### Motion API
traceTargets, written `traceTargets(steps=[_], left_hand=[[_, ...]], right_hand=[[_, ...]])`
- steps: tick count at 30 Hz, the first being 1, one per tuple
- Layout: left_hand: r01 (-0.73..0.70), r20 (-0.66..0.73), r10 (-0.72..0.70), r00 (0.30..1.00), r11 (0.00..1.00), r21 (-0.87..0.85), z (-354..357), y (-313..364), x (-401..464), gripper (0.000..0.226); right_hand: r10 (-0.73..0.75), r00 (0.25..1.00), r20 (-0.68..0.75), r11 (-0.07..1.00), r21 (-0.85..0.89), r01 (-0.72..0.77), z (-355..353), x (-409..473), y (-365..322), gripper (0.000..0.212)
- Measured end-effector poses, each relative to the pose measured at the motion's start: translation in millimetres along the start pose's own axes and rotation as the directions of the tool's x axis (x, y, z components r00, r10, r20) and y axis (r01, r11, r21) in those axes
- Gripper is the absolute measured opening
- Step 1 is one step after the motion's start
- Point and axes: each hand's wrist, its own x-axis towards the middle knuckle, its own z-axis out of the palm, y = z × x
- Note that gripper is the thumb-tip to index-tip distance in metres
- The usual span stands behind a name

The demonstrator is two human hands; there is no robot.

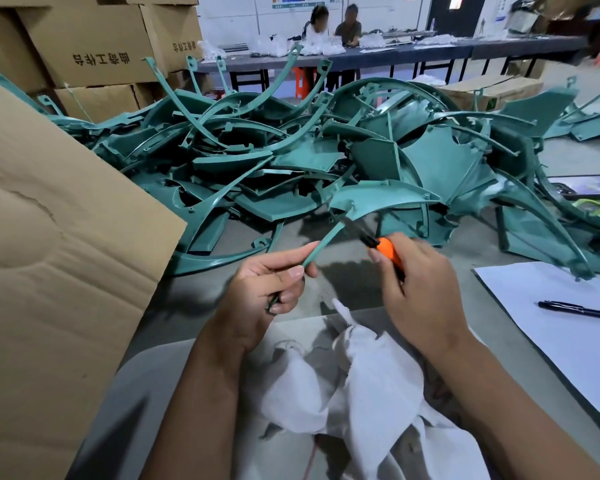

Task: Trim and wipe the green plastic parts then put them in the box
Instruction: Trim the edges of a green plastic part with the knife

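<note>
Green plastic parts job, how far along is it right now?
Done: nothing visibly finished; the box's inside is hidden. In hand: the left hand grips one green part by its thin end while the right hand holds an orange-handled knife to it. Left: wiping with the white cloth, boxing, and the big pile.

A grey table (465, 251) carries a heap of green plastic parts (291, 161) from 10 to 2 o'clock, a white cloth (371, 386) at 6 o'clock, and at 3 o'clock a white sheet (568, 341) with a black pen (579, 310) lying on it.
</note>
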Motion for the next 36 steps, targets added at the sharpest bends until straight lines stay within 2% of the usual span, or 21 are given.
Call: traceTargets(steps=[3,6,16,21,25,28,30,32,33,34,36], left_hand=[[0.026,0.012,-0.027,1.0,0.999,0.022,-1,2,-2,0.044],[0.053,0.013,-0.054,0.998,0.998,0.015,1,3,-3,0.045],[0.065,-0.007,-0.066,0.998,0.996,-0.065,0,10,-6,0.044],[0.079,-0.013,-0.08,0.997,0.994,-0.081,-4,12,-7,0.045],[0.049,-0.055,-0.055,0.997,0.993,-0.104,-12,17,-12,0.047],[-0.022,-0.077,0.006,0.997,0.98,-0.199,-21,25,-19,0.048],[-0.063,-0.093,0.041,0.995,0.968,-0.244,-26,29,-23,0.047],[-0.062,-0.108,0.037,0.994,0.97,-0.236,-27,32,-24,0.048],[-0.045,-0.113,0.021,0.993,0.974,-0.22,-27,32,-25,0.049],[-0.024,-0.116,0.002,0.993,0.981,-0.191,-26,32,-24,0.05],[0.011,-0.11,-0.024,0.994,0.993,-0.117,-23,31,-24,0.052]], right_hand=[[0.101,0.992,-0.079,0.995,-0.013,-0.102,-7,4,12,0.031],[0.154,0.983,-0.096,0.986,-0.043,-0.159,-10,4,18,0.034],[0.061,0.992,-0.115,0.998,0.024,-0.059,-11,5,17,0.032],[0.068,0.991,-0.115,0.996,0.062,-0.061,-11,5,11,0.033],[0.265,0.952,-0.153,0.959,0.142,-0.244,-13,5,23,0.04],[0.388,0.9,-0.197,0.919,0.013,-0.393,-21,9,34,0.046],[0.42,0.881,-0.218,0.901,-0.015,-0.433,-23,9,37,0.046],[0.446,0.872,-0.203,0.895,0.095,-0.435,-24,10,41,0.042],[0.499,0.853,-0.15,0.854,0.251,-0.455,-26,12,43,0.041],[0.554,0.831,-0.056,0.755,0.456,-0.472,-31,15,42,0.041],[0.617,0.77,0.166,0.419,0.758,-0.5,-40,20,38,0.038]])
